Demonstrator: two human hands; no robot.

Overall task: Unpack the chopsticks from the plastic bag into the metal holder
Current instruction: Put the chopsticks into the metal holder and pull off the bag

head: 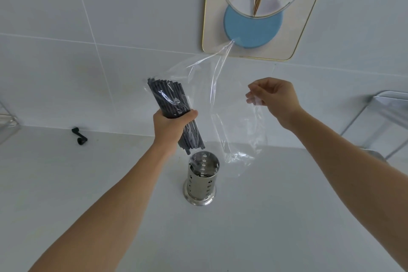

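chopsticks (pixel 170 104) above holder (pixel 202 178) | bag (pixel 234 117) right | counter (pixel 265 216) under

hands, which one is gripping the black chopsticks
The left hand, wrapped round the chopsticks above the metal holder; the right hand only pinches the plastic bag.

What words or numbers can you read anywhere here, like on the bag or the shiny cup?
None: no word, number or brand can be read in this picture.
Plastic bag: clear, no print shows.
Chopsticks: plain dark, no marks.
Metal holder: only punched holes, no label.
Wall picture: a blue circle and a plant design, no letters.
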